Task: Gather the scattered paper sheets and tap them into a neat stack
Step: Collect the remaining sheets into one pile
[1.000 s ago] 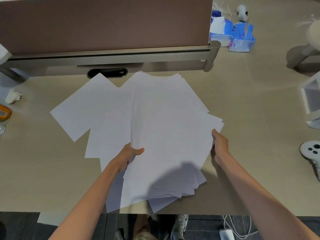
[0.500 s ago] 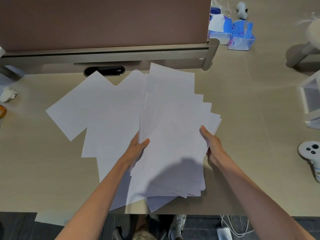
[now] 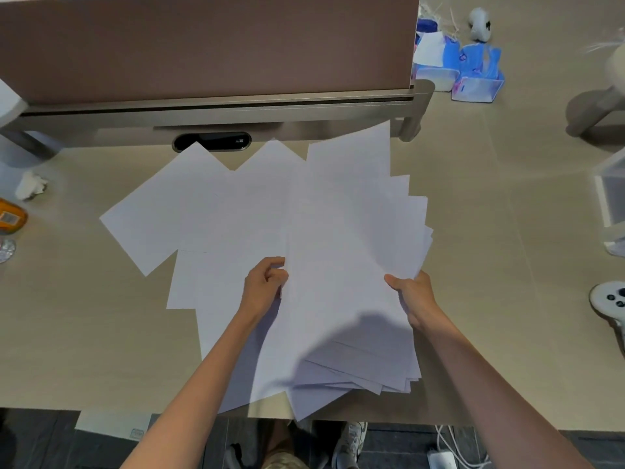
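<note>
Step in hand: Gathering, judged about half done. A fanned bundle of white paper sheets (image 3: 341,238) is being held between both hands, low over the pale beige wooden tabletop (image 3: 67,333).
Position of the bundle: It is sitting at the centre of the view. Its far corners are splaying toward one and two o'clock, and its near corners are overhanging the table's front edge at six o'clock.
Sheets not yet gathered: Several loose white paper sheets (image 3: 176,204) are lying flat at nine to eleven o'clock of the bundle, overlapping one another and running partly beneath it.
Left hand: The left hand (image 3: 265,286) is pinching the bundle's left edge at nine o'clock, with its fingers curled in tightly against the paper.
Right hand: The right hand (image 3: 411,296) is clasping the right edge at four o'clock. The thumb is lying on the top sheet; the other fingers are hidden beneath the paper, so their spread cannot be told.
Next move, as a judgement: The loose sheets at nine to eleven o'clock are calling for collection. One hand will probably need to release and sweep them under or onto the bundle. Only then is the bundle ready to be turned on edge and tapped square.
Handling note: The fan is looking loosely aligned, so a firm one-handed pinch is likely needed while the other hand reaches.
</note>
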`<move>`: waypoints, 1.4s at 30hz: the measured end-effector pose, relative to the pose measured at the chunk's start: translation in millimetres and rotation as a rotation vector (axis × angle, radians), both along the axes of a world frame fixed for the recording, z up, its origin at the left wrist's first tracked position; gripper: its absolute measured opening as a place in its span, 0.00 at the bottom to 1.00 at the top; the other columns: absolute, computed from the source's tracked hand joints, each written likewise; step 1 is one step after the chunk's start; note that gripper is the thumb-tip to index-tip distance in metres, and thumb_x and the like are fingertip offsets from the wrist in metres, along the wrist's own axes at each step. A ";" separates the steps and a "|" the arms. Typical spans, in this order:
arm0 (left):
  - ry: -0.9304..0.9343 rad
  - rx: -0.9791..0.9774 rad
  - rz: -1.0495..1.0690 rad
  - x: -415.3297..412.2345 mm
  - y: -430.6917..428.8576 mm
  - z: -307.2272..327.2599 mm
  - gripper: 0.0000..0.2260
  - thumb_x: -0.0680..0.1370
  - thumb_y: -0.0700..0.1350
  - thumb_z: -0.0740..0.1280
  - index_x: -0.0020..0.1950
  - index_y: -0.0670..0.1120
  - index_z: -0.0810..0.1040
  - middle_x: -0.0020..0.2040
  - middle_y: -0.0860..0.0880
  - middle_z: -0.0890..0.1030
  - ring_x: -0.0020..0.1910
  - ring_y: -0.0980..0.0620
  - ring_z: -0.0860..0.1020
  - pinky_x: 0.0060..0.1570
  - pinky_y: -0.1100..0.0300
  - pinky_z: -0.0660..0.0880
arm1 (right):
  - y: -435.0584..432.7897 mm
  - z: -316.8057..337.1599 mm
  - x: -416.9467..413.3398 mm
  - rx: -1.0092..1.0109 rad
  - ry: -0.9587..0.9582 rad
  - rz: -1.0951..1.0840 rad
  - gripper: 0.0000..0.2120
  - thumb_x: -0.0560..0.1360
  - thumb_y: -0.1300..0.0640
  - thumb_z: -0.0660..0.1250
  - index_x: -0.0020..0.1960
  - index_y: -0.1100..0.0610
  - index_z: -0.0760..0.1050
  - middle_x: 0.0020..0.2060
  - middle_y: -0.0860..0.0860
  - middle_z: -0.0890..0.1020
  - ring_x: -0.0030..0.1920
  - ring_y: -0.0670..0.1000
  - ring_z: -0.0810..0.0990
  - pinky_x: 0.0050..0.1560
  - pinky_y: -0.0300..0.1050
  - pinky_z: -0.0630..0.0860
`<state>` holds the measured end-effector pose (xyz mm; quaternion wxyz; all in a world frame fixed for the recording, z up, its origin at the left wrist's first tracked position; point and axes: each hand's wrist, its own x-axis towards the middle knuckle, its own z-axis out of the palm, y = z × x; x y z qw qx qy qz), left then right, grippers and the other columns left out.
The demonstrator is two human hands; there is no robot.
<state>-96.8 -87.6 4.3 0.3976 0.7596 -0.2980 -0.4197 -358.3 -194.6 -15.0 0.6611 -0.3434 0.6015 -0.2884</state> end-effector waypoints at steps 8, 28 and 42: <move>-0.104 -0.002 0.356 27.1 17.0 3.6 0.09 0.78 0.36 0.65 0.58 0.42 0.78 0.49 0.49 0.81 0.48 0.52 0.79 0.57 0.49 0.78 | 2.9 1.2 -10.0 0.074 -0.100 -0.099 0.18 0.72 0.72 0.68 0.59 0.58 0.76 0.55 0.52 0.82 0.54 0.52 0.80 0.63 0.45 0.70; 0.141 0.037 0.182 70.1 -22.5 35.3 0.23 0.77 0.48 0.70 0.70 0.43 0.70 0.62 0.49 0.75 0.61 0.50 0.74 0.62 0.57 0.72 | 13.0 17.2 0.8 0.126 -0.146 0.009 0.22 0.72 0.71 0.68 0.65 0.62 0.74 0.59 0.54 0.81 0.58 0.53 0.80 0.52 0.42 0.75; -0.718 0.383 -0.550 95.9 -38.7 0.2 0.34 0.62 0.50 0.80 0.63 0.49 0.70 0.59 0.48 0.72 0.59 0.46 0.70 0.54 0.56 0.62 | 16.1 17.8 4.1 0.144 -0.081 0.000 0.21 0.73 0.71 0.68 0.66 0.64 0.73 0.59 0.55 0.81 0.49 0.44 0.80 0.35 0.27 0.75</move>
